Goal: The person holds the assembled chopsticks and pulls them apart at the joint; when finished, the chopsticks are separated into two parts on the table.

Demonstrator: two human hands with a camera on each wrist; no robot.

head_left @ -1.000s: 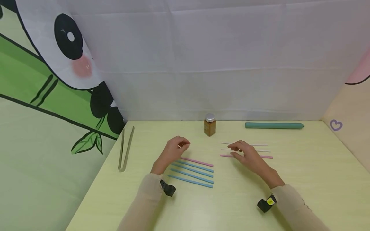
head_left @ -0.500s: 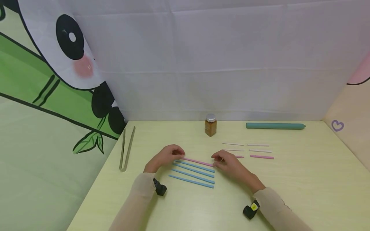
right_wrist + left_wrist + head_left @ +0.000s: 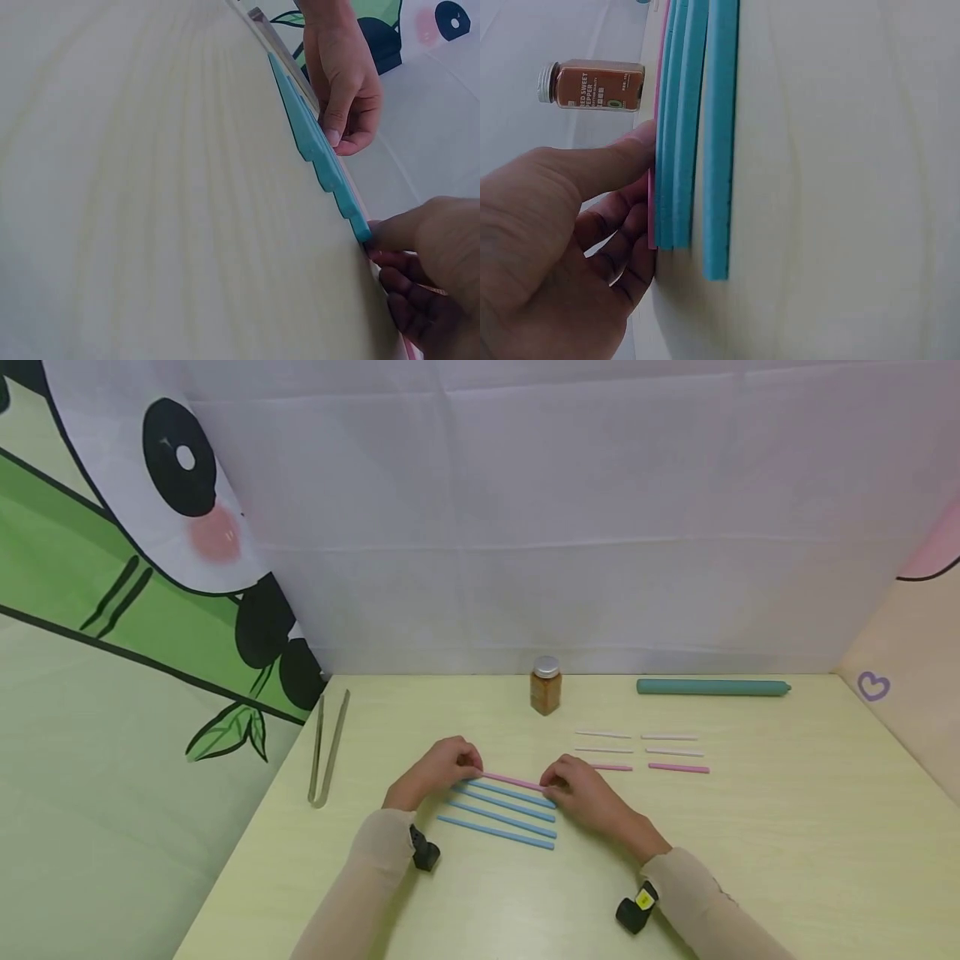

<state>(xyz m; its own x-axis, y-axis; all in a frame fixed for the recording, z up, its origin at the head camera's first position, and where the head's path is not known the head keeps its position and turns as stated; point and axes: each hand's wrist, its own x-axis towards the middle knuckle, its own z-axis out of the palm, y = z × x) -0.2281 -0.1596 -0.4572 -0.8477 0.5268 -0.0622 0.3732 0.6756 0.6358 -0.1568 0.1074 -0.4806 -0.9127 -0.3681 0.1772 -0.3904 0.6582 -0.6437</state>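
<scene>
A thin pink stick (image 3: 513,781) lies along the far side of several parallel blue sticks (image 3: 498,833) on the table. My left hand (image 3: 441,770) pinches its left end; in the left wrist view the thumb (image 3: 634,150) is on the near side and the curled fingers behind. My right hand (image 3: 588,797) pinches the right end between thumb and fingers, close to the tips of the blue sticks. Both ends of the pink stick are hidden by fingertips in the head view. The right wrist view shows the blue sticks (image 3: 300,124) stepped at their ends.
Short white sticks (image 3: 671,752) and short pink sticks (image 3: 678,768) lie in two columns to the right. Behind stands a spice jar (image 3: 545,689) labelled red sweet pepper. A green cylinder (image 3: 712,687) lies at the back right, metal tongs (image 3: 327,752) at the left edge.
My right hand has moved left and nearer, from over the short sticks to the long pink stick's right end. My left hand has lowered onto its left end.
</scene>
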